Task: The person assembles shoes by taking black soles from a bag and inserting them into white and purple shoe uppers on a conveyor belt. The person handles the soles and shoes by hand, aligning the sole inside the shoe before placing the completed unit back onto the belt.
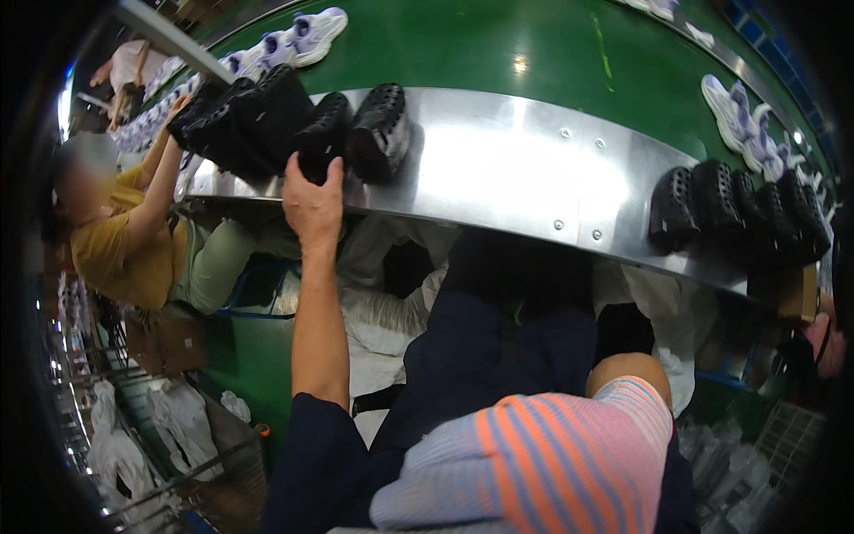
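My bare left hand reaches to the near edge of a steel ledge. Its thumb and fingers grip the near end of a black shoe-shaped form with holes. Just right of it stands another black form, apart from my hand. More dark forms crowd together on its left. Close to the camera, over my lap, is my right hand in a knitted glove striped orange, pink and blue. Its fingertips are not clearly visible, and nothing shows in its grasp.
White-and-lilac sneakers line a green belt behind the ledge. Several black forms stand at the ledge's right end, with more sneakers behind. A person in a yellow top handles dark forms at left. Below are white bags.
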The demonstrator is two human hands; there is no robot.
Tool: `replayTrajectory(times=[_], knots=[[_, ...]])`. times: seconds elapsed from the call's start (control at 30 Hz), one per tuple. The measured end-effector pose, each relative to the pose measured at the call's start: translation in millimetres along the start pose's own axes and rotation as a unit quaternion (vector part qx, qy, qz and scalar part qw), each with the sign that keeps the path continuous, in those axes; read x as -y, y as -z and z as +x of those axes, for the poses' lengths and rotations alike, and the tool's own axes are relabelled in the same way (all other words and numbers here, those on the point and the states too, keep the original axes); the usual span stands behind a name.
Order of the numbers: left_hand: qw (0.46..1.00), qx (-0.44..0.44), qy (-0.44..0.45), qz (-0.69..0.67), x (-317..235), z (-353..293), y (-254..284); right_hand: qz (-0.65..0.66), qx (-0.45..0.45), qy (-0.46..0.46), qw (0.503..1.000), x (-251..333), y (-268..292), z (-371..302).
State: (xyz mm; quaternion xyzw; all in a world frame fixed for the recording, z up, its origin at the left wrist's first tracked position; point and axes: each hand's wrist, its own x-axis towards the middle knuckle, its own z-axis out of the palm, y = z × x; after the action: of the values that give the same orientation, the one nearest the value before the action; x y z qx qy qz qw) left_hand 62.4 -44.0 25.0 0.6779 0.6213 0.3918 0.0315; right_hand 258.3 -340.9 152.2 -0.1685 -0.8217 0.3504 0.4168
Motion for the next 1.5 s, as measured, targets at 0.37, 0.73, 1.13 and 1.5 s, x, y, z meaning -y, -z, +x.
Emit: replayTrajectory(times=[0.37, 0.73, 1.13, 1.5], knots=[[0.999, 0.016, -0.017, -0.026, -9, 1, 0, -0.26, -0.362, -0.312, 0.839, -174, 82, 67], [0.994, 0.025, 0.001, -0.107, 5, -2, 11, -0.248, -0.35, -0.225, 0.875, -240, 58, 72], [0.983, -0.098, 0.146, -0.059, 83, 93, 56, -0.481, -0.348, -0.329, 0.734, -161, 56, -86], [0.991, 0.0, 0.134, -0.025, 95, 116, 31, -0.523, -0.345, -0.298, 0.72, -161, 58, -77]])
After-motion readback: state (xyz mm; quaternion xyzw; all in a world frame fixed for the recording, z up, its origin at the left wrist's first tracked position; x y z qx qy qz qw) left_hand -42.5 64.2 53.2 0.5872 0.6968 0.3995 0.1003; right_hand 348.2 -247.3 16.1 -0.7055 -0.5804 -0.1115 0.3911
